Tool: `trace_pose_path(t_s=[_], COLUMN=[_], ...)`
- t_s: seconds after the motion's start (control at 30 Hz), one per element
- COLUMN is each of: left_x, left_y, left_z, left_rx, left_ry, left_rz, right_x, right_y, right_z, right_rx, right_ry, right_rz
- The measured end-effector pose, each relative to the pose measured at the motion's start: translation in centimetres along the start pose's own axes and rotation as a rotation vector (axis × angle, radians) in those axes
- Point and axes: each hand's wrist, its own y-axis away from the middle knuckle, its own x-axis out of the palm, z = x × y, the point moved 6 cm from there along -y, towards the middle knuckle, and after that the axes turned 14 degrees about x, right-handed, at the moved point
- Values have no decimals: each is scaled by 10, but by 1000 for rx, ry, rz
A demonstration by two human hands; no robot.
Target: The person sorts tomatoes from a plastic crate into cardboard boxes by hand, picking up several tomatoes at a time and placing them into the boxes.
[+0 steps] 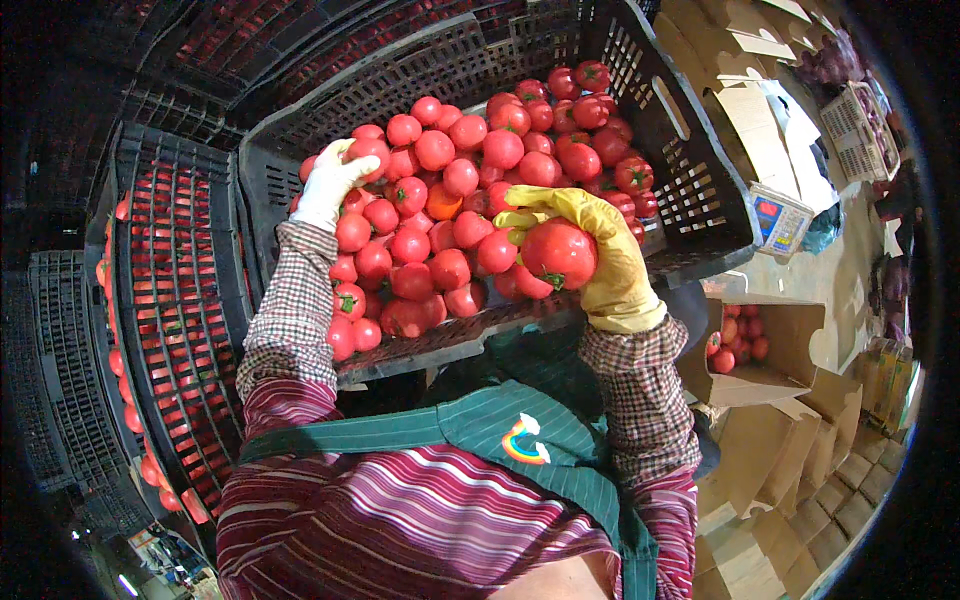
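Note:
A large black plastic crate (679,150) lies before me, holding many red tomatoes (435,150), some with green calyxes. My left hand (330,184), in a white glove, has its fingers around a tomato (369,157) at the left part of the pile. In a yellow rubber glove, my right hand (600,232) holds a large tomato (559,253) above the near side of the crate, its calyx end facing down towards me. An orange-coloured tomato (444,202) sits among the red ones in the middle.
Black crates with tomatoes (176,322) stand stacked at left, and others rise behind. At right are an open cardboard box (780,337) with tomatoes inside, more cardboard boxes (750,450), a digital scale (781,221) and a pale crate (859,131).

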Motion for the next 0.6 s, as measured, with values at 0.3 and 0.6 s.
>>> trace_pose_path(t_s=[0.3, 0.6], left_x=[104, 89], left_y=[35, -45], left_z=[-103, -68], left_rx=[-47, 693], left_ry=[782, -974], left_rz=[528, 547], right_x=[21, -10], right_y=[-2, 4], right_z=[0, 13], right_rx=[32, -97], right_ry=[178, -412], right_rz=[-20, -4])
